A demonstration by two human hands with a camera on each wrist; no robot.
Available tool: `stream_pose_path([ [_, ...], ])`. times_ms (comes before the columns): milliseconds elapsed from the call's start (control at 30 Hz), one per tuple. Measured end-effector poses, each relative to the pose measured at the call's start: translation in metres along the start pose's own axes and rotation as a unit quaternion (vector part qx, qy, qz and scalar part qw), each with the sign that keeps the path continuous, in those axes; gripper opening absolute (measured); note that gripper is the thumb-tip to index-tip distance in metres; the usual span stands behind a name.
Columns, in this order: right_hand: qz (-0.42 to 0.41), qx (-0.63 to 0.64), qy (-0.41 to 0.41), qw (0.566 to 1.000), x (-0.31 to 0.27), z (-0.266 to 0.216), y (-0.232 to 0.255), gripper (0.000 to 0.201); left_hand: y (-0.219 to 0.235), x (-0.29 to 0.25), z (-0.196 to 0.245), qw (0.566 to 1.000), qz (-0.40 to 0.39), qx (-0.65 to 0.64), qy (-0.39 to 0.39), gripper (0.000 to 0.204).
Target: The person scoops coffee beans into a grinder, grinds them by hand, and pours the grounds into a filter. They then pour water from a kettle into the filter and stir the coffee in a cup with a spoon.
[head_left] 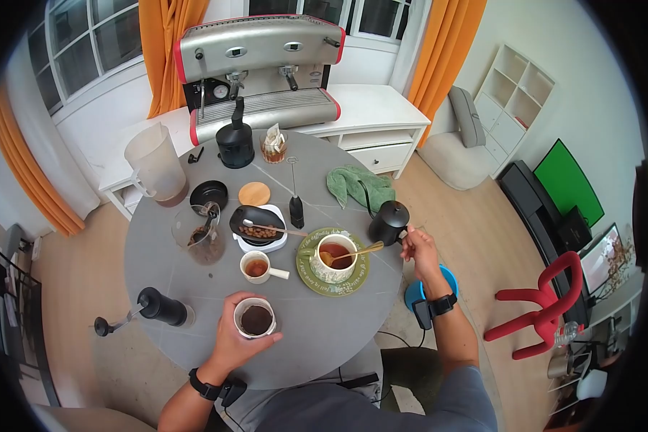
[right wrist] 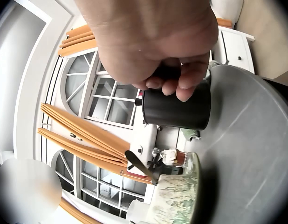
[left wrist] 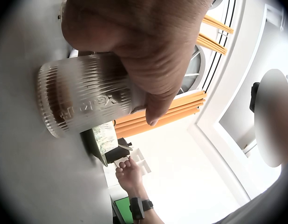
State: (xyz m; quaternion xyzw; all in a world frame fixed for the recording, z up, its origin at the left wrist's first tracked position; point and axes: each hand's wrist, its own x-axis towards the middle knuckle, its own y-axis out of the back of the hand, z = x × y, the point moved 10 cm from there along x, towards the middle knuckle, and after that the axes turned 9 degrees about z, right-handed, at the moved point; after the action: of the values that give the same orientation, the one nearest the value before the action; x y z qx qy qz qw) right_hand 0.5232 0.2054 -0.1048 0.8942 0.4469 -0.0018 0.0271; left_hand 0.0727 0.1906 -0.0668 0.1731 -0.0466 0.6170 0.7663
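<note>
My left hand (head_left: 242, 336) is wrapped round a ribbed clear glass (left wrist: 88, 93) at the table's near side. Dark coffee grounds (head_left: 256, 320) in a white filter fill its mouth, and brown shows low inside the glass. On the right, my right hand (head_left: 423, 252) grips the handle of a black gooseneck kettle (head_left: 389, 222), whose thin spout points left and away. Between the hands stands a patterned teacup (head_left: 333, 272) of reddish tea on a green saucer (head_left: 317, 282), with a golden spoon (head_left: 360, 250) across it. A small white-handled cup (head_left: 256, 268) sits beyond the glass.
A black hand grinder (head_left: 158, 306) stands at left, near a glass jar (head_left: 198, 237) of coffee and a tall pitcher (head_left: 155, 162). Beans lie in a black scoop (head_left: 256, 223) on a white scale. A milk frother (head_left: 295, 209) and green cloth (head_left: 354, 186) lie farther back.
</note>
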Motion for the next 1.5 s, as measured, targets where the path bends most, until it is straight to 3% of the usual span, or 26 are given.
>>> stream_pose_path([
  [400, -0.016, 0.001, -0.013, 1.000, 0.007, 0.022, -0.013, 0.040, 0.000, -0.001, -0.005, 1.000, 0.002, 0.002, -0.006, 0.076],
  [467, 0.173, -0.168, 0.181, 0.953, 0.002, -0.014, 0.018, 0.037, 0.000, -0.002, -0.004, 1.000, 0.006, 0.003, -0.007, 0.076],
  [500, 0.170, -0.170, 0.187, 0.953, 0.003, -0.022, 0.018, 0.037, 0.000, -0.001, -0.004, 1.000, 0.010, 0.006, -0.007, 0.076],
  [567, 0.223, -0.186, 0.282, 0.914, -0.013, -0.064, 0.026, 0.031, 0.001, -0.001, -0.002, 1.000, 0.016, 0.006, -0.010, 0.076],
  [600, 0.221, -0.187, 0.285, 0.914, -0.025, -0.091, 0.017, 0.031, 0.000, -0.001, -0.001, 1.000, 0.013, 0.009, -0.013, 0.076],
  [667, 0.106, -0.166, 0.342, 0.919, -0.046, -0.144, -0.036, 0.025, 0.000, -0.002, -0.003, 1.000, 0.016, 0.013, -0.017, 0.077],
  [733, 0.005, -0.209, 0.412, 0.887, -0.051, -0.166, -0.091, 0.026, 0.000, -0.002, -0.005, 0.999, 0.016, 0.018, -0.025, 0.077],
  [800, -0.083, -0.224, 0.381, 0.893, -0.051, -0.171, -0.146, 0.033, 0.000, -0.002, -0.004, 0.999, 0.018, 0.017, -0.023, 0.077],
  [867, -0.153, -0.261, 0.351, 0.886, -0.028, -0.145, -0.190, 0.042, 0.001, -0.002, -0.001, 0.999, 0.022, 0.021, -0.025, 0.077],
  [900, -0.154, -0.260, 0.352, 0.886, -0.015, -0.137, -0.204, 0.042, 0.001, -0.002, 0.001, 0.999, 0.025, 0.025, -0.024, 0.077],
  [967, -0.173, -0.438, 0.311, 0.826, 0.012, -0.100, -0.235, 0.055, 0.002, -0.002, 0.003, 0.999, 0.027, 0.022, -0.023, 0.077],
  [1000, -0.173, -0.437, 0.314, 0.825, 0.015, -0.099, -0.245, 0.055, 0.002, -0.002, 0.003, 0.999, 0.027, 0.018, -0.023, 0.076],
  [1067, -0.191, -0.500, 0.234, 0.812, 0.026, -0.077, -0.257, 0.064, 0.001, -0.002, -0.001, 0.999, 0.028, 0.012, -0.021, 0.076],
  [1167, -0.200, -0.531, 0.196, 0.800, 0.030, -0.064, -0.267, 0.064, 0.001, -0.002, -0.001, 0.999, 0.028, 0.002, -0.021, 0.076],
  [1400, -0.181, -0.529, 0.218, 0.800, 0.025, -0.062, -0.273, 0.054, 0.000, -0.001, -0.002, 1.000, 0.025, -0.002, -0.017, 0.075],
  [1500, -0.156, -0.527, 0.180, 0.816, 0.026, -0.057, -0.267, 0.055, 0.000, -0.001, -0.003, 0.999, 0.025, -0.004, -0.024, 0.075],
])
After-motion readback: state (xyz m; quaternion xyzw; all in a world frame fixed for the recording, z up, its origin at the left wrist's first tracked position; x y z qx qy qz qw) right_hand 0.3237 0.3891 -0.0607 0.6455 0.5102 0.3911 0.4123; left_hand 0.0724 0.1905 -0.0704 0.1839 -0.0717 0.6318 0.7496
